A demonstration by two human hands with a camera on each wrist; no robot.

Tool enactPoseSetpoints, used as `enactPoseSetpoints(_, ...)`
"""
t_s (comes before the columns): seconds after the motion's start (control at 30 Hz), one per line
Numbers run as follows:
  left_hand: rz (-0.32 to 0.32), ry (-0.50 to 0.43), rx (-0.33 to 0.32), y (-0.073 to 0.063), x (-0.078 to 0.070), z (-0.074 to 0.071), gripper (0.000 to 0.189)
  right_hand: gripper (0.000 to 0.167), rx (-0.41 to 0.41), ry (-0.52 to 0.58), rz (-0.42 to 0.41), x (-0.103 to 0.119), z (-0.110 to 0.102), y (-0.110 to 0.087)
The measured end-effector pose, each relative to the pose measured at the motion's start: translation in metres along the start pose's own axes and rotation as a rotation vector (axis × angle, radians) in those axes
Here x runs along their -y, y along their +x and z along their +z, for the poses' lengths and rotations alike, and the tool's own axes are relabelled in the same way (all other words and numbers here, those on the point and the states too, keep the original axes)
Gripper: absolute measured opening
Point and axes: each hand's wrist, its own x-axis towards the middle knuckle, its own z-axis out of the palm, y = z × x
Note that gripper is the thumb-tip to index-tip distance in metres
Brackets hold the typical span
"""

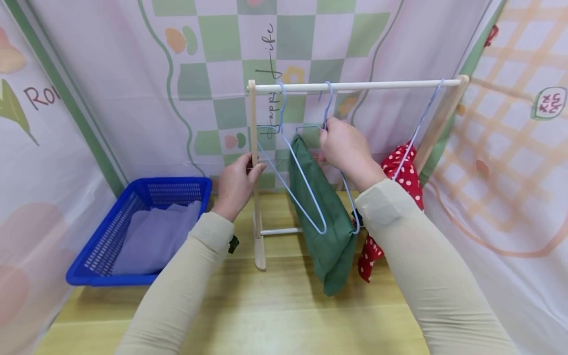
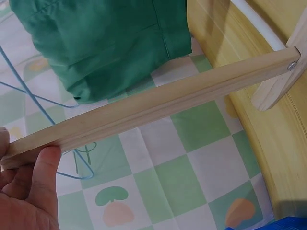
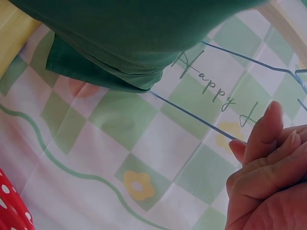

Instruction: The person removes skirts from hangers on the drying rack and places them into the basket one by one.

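Observation:
My left hand point(image 1: 237, 185) grips the left wooden post point(image 1: 254, 118) of a small clothes rack, thumb and fingers around it; the left wrist view shows this post point(image 2: 153, 105) close up. My right hand point(image 1: 348, 148) pinches the neck of a blue wire hanger point(image 1: 328, 101), whose hook crosses the white rod point(image 1: 381, 86). Over that hanger drapes a folded green cloth point(image 1: 324, 222). A bare blue hanger point(image 1: 306, 182) hangs between it and the left post. Farther right, a red polka-dot cloth point(image 1: 406, 172) hangs on another hanger point(image 1: 417, 130), partly hidden by my right arm.
To the left, a blue plastic basket point(image 1: 99, 246) holds a pale purple cloth point(image 1: 155, 236). The rack stands on a yellow wood-grain table point(image 1: 248, 315). Patterned fabric walls point(image 1: 222, 44) close in the back and both sides. A white lower bar point(image 1: 281, 230) runs near the tabletop.

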Motion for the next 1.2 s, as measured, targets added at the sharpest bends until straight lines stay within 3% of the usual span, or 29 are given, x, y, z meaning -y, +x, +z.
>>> enactPoseSetpoints(0.73, -0.032, -0.059, 0.020, 0.0010, -0.0016, -0.0014, 0.033, 0.038, 0.001, -0.026, -0.005, -0.0016, 0.0005, 0.0029)
enactPoseSetpoints(1.2, -0.033, -0.046, 0.020, -0.0008, 0.0002, 0.0007, 0.039, 0.038, 0.005, -0.024, -0.005, -0.0029, 0.0004, 0.0025)
